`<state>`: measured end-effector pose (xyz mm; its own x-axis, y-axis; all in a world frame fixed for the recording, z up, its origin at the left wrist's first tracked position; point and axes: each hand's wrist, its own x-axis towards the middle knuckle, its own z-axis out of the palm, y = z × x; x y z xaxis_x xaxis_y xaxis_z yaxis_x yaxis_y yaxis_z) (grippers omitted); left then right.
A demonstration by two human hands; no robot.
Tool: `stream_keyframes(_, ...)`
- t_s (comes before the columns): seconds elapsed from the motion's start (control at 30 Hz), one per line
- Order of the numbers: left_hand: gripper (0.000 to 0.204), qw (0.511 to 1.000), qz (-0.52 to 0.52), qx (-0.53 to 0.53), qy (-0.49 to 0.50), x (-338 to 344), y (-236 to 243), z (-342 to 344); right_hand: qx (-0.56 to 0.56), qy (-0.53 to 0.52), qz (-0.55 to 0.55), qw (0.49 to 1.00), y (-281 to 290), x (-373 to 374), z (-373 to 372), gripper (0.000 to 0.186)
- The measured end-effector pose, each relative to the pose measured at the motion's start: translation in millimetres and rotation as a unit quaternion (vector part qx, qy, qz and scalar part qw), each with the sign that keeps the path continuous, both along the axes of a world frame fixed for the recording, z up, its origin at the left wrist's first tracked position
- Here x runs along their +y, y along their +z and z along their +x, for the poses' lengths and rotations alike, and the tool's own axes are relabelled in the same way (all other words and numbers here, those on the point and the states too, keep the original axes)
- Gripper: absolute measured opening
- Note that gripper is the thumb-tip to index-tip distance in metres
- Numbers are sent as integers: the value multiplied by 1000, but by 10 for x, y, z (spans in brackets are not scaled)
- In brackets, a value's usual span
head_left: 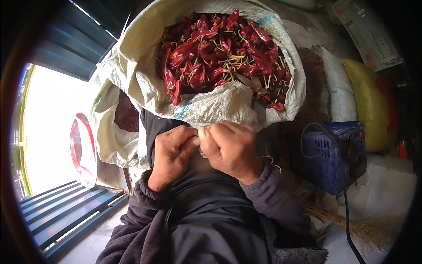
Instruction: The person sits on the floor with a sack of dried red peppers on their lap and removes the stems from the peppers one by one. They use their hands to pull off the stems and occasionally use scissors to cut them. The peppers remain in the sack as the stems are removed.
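Both hands meet above my lap, just in front of a large white woven sack (145,75). My left hand (171,152) is closed, thumb and forefinger pinched together. My right hand (233,149) is curled shut against it, its thumb touching the left fingertips. Whatever is between the fingers is hidden. Dried red chili peppers (198,53) with pale stems fill the open sack. Among them, near the sack's close right side, lies a pair of scissors (251,82), partly covered. A thin pale string (274,163) shows beside my right wrist.
To the left stands another white sack (105,136) with dark red contents, beside a red-rimmed white container (81,149). At right are a blue plastic crate (325,154) with a black cable, a yellow sack (362,101), a white sack (338,86) and a straw broom (356,224).
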<state>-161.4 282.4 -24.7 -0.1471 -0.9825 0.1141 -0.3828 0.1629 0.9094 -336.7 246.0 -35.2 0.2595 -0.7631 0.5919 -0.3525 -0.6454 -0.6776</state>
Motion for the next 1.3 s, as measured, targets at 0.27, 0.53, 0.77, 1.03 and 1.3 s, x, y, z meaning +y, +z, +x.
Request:
stream_keyframes(0.27,15,956,124,261,51,59,-296,151,-400,21,309,862,190,-73,-226,34)
stream_keyframes(0.53,14,957,72,255,115,-139,-354,184,25,162,275,947,-183,101,-313,20)
stream_keyframes(0.77,26,933,-82,-312,163,-859,-251,312,66,175,227,956,-199,157,-152,23)
stream_keyframes(1.03,10,922,105,315,202,-647,72,244,-75,115,292,946,-135,97,-107,21)
stream_keyframes(1.3,7,871,176,440,131,-196,-123,-32,-146,67,346,924,23,-25,89,34)
